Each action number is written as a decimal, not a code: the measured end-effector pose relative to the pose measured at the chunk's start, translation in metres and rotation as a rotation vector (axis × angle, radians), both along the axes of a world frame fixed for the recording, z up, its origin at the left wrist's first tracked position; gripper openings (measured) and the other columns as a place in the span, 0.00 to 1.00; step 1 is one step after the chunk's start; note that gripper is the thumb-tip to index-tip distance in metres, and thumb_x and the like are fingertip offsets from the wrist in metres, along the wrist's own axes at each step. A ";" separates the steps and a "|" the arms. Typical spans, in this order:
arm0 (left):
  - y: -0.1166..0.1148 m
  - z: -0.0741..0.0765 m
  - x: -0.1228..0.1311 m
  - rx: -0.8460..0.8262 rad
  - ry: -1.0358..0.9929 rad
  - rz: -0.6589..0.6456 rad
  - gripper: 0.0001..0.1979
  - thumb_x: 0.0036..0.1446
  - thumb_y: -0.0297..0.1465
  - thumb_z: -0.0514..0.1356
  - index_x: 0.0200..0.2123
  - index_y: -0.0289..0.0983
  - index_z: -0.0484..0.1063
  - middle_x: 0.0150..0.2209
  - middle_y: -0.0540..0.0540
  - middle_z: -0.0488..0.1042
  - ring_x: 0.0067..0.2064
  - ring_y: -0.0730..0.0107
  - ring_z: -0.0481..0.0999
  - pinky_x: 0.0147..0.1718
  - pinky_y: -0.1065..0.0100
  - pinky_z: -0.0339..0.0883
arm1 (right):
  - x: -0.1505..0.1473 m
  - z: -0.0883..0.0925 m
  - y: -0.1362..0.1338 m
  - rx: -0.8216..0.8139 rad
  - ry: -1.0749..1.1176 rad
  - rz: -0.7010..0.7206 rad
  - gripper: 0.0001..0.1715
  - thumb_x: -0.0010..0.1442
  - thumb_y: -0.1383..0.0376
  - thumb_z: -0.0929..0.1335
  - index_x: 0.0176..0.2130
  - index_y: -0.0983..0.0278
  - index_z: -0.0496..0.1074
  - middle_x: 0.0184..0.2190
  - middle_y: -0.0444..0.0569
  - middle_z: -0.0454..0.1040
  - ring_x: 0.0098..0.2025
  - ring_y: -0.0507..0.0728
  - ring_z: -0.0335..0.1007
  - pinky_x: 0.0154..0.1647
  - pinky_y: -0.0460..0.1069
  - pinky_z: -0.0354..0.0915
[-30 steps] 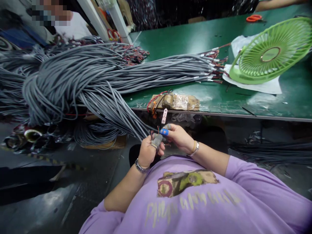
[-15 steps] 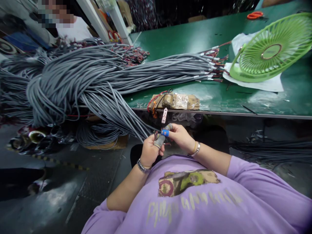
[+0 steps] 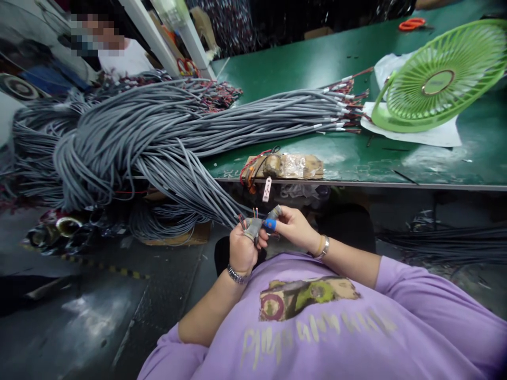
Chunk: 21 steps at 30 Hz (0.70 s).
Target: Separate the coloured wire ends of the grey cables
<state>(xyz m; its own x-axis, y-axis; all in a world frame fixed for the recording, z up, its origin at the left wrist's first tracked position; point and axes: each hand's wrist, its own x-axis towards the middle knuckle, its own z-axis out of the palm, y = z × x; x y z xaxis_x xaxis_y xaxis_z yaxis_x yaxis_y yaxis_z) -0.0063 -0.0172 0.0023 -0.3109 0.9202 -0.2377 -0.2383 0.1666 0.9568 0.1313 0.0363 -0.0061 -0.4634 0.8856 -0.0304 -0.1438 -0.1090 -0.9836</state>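
My left hand point(image 3: 242, 246) is closed around the end of a grey cable point(image 3: 222, 208), whose short coloured wire tips point(image 3: 247, 215) stick up above my taped thumb. My right hand point(image 3: 293, 228), with grey and blue finger covers, pinches at those wire tips from the right. Both hands are held close to my chest, below the front edge of the green table point(image 3: 356, 158). The cable runs up and left into a big bundle of grey cables point(image 3: 130, 132) draped over the table's left end.
A green fan point(image 3: 439, 79) lies on white paper at the table's right. A taped brown block with red wires point(image 3: 283, 164) sits at the front edge. Orange scissors point(image 3: 412, 24) lie far back. Another person point(image 3: 119, 53) sits behind the bundle. More cables hang below right.
My hands have stayed together at the cable end, with the fingers shifting slightly over the wire tips. The view has drifted a little to the left.
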 end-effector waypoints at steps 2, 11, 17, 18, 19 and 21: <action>-0.002 -0.003 0.000 0.011 0.038 -0.026 0.17 0.50 0.43 0.65 0.27 0.35 0.69 0.18 0.53 0.71 0.15 0.80 0.66 0.14 0.77 0.53 | 0.001 0.004 0.002 -0.092 0.013 0.024 0.22 0.50 0.51 0.73 0.32 0.66 0.69 0.26 0.43 0.69 0.26 0.49 0.60 0.24 0.45 0.60; -0.008 -0.007 0.000 0.043 0.180 -0.135 0.15 0.55 0.39 0.62 0.23 0.35 0.69 0.19 0.50 0.73 0.17 0.79 0.68 0.17 0.77 0.58 | -0.002 0.008 0.005 -0.248 0.109 0.053 0.23 0.43 0.53 0.77 0.29 0.67 0.70 0.25 0.43 0.68 0.24 0.47 0.59 0.23 0.44 0.56; -0.006 -0.005 0.002 0.038 0.111 -0.083 0.18 0.52 0.43 0.63 0.23 0.35 0.69 0.19 0.51 0.73 0.16 0.79 0.67 0.15 0.77 0.57 | -0.004 0.001 0.003 -0.307 0.149 -0.017 0.19 0.45 0.56 0.76 0.27 0.66 0.68 0.22 0.41 0.67 0.21 0.46 0.56 0.21 0.44 0.53; -0.006 -0.005 0.002 0.039 0.098 -0.079 0.18 0.52 0.43 0.64 0.23 0.35 0.69 0.19 0.51 0.73 0.16 0.79 0.67 0.15 0.77 0.57 | -0.003 0.001 0.004 -0.315 0.159 -0.013 0.19 0.45 0.56 0.75 0.28 0.66 0.68 0.22 0.41 0.67 0.21 0.46 0.56 0.21 0.44 0.52; -0.006 -0.005 0.002 0.038 0.088 -0.083 0.18 0.51 0.44 0.64 0.23 0.35 0.69 0.19 0.51 0.73 0.16 0.79 0.67 0.15 0.77 0.57 | -0.003 0.002 0.004 -0.324 0.165 0.002 0.18 0.46 0.57 0.75 0.29 0.66 0.69 0.23 0.41 0.68 0.21 0.46 0.56 0.21 0.44 0.53; -0.007 -0.005 0.002 0.037 0.074 -0.105 0.18 0.51 0.43 0.65 0.23 0.35 0.70 0.18 0.51 0.72 0.16 0.79 0.67 0.15 0.77 0.57 | -0.003 0.004 0.006 -0.339 0.186 0.049 0.18 0.46 0.58 0.75 0.33 0.66 0.71 0.25 0.42 0.70 0.22 0.46 0.58 0.22 0.43 0.53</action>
<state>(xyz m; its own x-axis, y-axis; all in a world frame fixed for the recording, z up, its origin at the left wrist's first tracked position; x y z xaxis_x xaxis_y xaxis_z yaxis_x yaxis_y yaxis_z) -0.0045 -0.0239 -0.0028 -0.2276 0.9565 -0.1825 -0.1497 0.1508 0.9772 0.1287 0.0419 -0.0020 -0.5297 0.8168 -0.2288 -0.3033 -0.4343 -0.8482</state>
